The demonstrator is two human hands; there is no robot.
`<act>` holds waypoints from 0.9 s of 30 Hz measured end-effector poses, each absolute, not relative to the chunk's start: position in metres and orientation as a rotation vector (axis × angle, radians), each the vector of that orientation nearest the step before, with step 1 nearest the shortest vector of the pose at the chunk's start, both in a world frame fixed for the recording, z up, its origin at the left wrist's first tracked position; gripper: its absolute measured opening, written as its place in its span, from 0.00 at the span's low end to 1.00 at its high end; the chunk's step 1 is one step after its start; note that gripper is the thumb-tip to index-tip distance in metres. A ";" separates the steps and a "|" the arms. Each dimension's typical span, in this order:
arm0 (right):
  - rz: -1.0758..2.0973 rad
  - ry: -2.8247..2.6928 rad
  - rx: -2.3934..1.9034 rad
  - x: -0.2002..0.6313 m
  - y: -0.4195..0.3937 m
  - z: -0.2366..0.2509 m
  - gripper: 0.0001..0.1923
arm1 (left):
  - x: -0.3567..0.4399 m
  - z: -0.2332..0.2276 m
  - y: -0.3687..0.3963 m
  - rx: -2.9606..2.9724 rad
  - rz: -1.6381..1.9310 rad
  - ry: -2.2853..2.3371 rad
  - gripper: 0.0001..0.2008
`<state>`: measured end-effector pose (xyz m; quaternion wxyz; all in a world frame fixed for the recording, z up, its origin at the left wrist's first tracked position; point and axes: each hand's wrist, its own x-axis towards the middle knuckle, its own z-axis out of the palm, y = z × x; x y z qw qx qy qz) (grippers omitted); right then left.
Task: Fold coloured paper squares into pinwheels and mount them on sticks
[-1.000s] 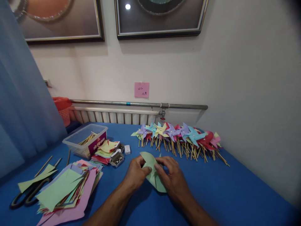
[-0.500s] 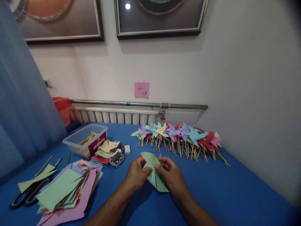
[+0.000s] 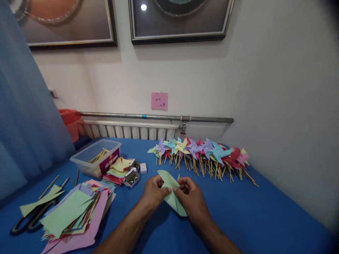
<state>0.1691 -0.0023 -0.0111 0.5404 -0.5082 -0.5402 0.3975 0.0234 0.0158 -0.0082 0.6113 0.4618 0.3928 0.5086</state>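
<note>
Pale green folded paper piece [image 3: 171,192] sits pinched between left hand [image 3: 153,194] and right hand [image 3: 192,197], above the blue tablecloth [image 3: 265,218]. Since a second ago, the right fingers have curled tighter. At twelve o'clock, the pink wall note [image 3: 159,101] bears small handwriting, unreadable.

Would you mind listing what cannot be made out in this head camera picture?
- Centre of the light green paper piece: covered by the left hand and right hand.
- Writing on the pink sticky note: too small.
- Black-handled scissors: blades under paper scraps.
- Two framed pictures: cut off by the top edge.
</note>
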 end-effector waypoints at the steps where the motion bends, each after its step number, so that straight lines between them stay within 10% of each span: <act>1: 0.930 -1.288 -1.209 0.169 -0.003 -0.011 0.08 | 0.024 -0.008 0.015 1.066 1.175 0.909 0.15; 17: 1.097 -1.283 -1.170 0.169 -0.001 -0.016 0.12 | 0.022 -0.005 0.015 1.086 1.171 0.926 0.13; 27: 0.578 -1.720 -1.218 0.191 -0.007 0.003 0.13 | 0.020 -0.006 0.019 1.056 1.155 0.893 0.13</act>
